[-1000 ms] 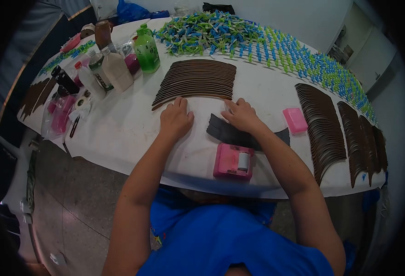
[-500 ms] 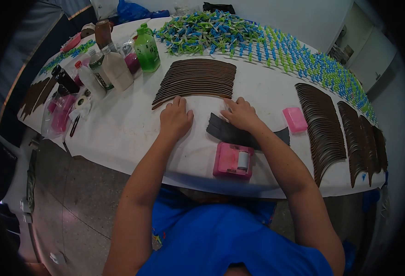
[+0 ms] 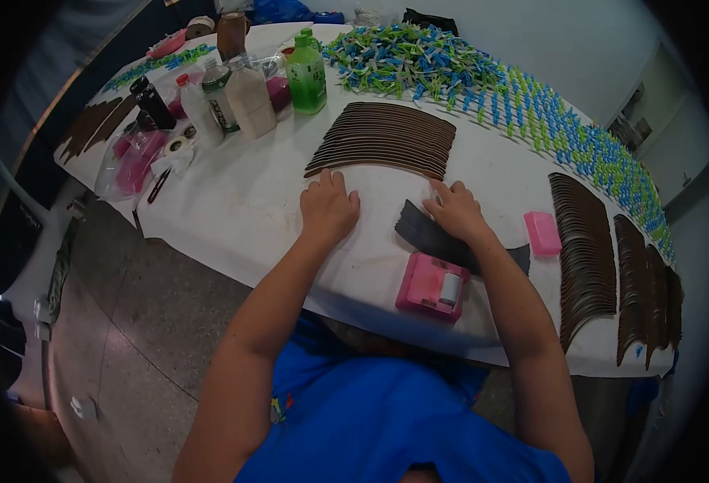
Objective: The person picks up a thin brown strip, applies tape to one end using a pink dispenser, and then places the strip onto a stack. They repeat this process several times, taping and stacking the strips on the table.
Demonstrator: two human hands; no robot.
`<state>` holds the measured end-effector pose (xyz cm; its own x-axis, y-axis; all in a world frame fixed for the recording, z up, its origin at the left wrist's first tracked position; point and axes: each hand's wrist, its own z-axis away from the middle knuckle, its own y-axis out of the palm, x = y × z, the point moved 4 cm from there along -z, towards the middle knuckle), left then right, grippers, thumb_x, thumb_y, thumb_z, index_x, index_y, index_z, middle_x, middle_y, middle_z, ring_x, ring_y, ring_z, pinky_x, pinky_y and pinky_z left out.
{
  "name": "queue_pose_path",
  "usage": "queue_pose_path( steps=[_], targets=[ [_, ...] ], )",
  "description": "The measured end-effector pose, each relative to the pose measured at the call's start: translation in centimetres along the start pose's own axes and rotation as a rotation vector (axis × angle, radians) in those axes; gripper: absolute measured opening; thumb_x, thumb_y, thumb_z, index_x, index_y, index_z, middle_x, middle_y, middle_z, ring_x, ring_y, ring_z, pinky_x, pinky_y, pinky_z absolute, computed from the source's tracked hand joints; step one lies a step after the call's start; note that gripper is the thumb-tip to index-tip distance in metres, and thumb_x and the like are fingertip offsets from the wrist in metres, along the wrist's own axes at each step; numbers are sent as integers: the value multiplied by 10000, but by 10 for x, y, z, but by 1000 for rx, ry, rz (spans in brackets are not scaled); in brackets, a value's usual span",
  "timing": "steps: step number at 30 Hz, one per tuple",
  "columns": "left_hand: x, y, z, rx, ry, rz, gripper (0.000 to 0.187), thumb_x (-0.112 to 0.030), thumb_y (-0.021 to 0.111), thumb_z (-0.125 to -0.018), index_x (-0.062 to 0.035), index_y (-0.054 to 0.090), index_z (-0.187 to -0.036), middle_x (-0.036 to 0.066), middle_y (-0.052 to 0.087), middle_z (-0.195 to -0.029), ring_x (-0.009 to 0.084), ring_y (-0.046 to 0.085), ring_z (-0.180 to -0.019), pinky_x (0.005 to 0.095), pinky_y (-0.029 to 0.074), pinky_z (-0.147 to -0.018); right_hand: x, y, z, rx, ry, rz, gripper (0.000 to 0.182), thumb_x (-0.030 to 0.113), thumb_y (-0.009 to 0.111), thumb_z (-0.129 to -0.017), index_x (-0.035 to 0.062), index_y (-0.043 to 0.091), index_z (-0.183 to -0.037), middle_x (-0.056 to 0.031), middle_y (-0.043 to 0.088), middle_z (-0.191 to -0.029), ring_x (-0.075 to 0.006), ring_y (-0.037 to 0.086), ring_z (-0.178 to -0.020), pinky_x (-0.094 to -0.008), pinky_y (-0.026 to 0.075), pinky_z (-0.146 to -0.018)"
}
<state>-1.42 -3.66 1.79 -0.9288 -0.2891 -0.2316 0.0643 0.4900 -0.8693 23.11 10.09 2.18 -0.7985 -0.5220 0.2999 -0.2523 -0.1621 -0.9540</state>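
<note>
A fanned row of thin, curved brown strips (image 3: pixel 383 138) lies in front of me on the white-covered table. My left hand (image 3: pixel 328 209) rests at the left part of its near edge, with fingers extended and thumb apart. At the near right corner of the row is my right hand (image 3: pixel 456 212), its fingers spread and index finger pointing to the edge. Neither hand shows anything held. Under my right wrist lies a dark grey curved strip (image 3: pixel 420 229), partly covered by the forearm. Nearer my body sits a pink box with a pale roller (image 3: pixel 431 287).
A pink block (image 3: pixel 542 233) and more fanned brown strips (image 3: pixel 584 258) lie to the right. Blue and green clip-like pieces (image 3: pixel 419 64) are heaped at the back and lined up rightward. Several bottles, including a green one (image 3: pixel 306 76), stand at back left near a pen (image 3: pixel 159 185).
The head view has turned, so the table contents sit farther right in the picture. Both hands stay at the near edge of the brown strips; the left is slightly closer to the left corner.
</note>
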Motion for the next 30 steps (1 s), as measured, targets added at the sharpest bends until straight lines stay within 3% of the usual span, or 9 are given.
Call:
queue_pose_path(
  steps=[12,15,18,20,21,23,26,30],
  targets=[
    [-4,-4,-3,86,-32,-17,482,-389,684,-967,4,598,-1231,169,624,-1265,376,681,-1018,528,545,-882,0,-2,3,10,13,12,688,542,614,-972,227,537,-1579,-229,586,-1393,-430,583,-1297,-584,478,-1082],
    [-4,-4,-3,76,-28,-19,486,-391,683,-967,7,599,-1233,170,624,-1262,377,682,-1015,526,545,-884,-6,0,5,-32,-19,12,634,517,628,-999,210,581,-1552,-228,594,-1364,-431,597,-1269,-525,504,-1066],
    [-3,-3,-4,81,-36,-20,487,-391,684,-966,10,600,-1230,173,624,-1262,379,683,-1010,525,545,-885,-18,-3,11,-35,-111,-96,575,457,661,-998,160,633,-1489,-225,596,-1349,-406,624,-1219,-510,510,-1048],
    [-2,-1,-4,118,-46,-18,492,-412,667,-981,-9,618,-1259,181,603,-1332,363,673,-1054,523,527,-899,-27,-10,23,-48,-192,-412,480,393,705,-994,91,702,-1367,-209,641,-1257,-372,665,-1118,-455,533,-1003],
    [-3,-1,-5,116,-47,-15,492,-412,667,-981,-9,618,-1259,181,603,-1332,363,673,-1054,523,527,-899,-31,-17,31,-48,-193,-409,480,393,705,-994,91,702,-1367,-209,641,-1257,-372,665,-1118,-455,533,-1003],
    [-3,-2,-4,121,-48,-10,482,-404,671,-978,-9,619,-1250,181,602,-1322,365,672,-1050,527,527,-894,-38,-36,52,-56,-191,-288,375,350,726,-985,41,737,-1195,-183,676,-1147,-352,680,-1035,-442,547,-944],
    [-3,-4,-3,88,-43,7,456,-389,679,-972,-12,623,-1223,179,607,-1293,368,670,-1042,526,530,-884,-65,-50,73,4,-179,-75,321,340,727,-983,31,729,-1067,-161,691,-1074,-349,676,-1018,-457,548,-897],
    [-1,-1,-2,38,-22,24,412,-361,686,-959,-15,630,-1173,174,626,-1234,371,674,-1010,528,531,-873,-87,-63,89,125,-105,-17,285,315,721,-986,32,718,-1025,-165,685,-1088,-359,671,-1024,-455,539,-891]
  ],
)
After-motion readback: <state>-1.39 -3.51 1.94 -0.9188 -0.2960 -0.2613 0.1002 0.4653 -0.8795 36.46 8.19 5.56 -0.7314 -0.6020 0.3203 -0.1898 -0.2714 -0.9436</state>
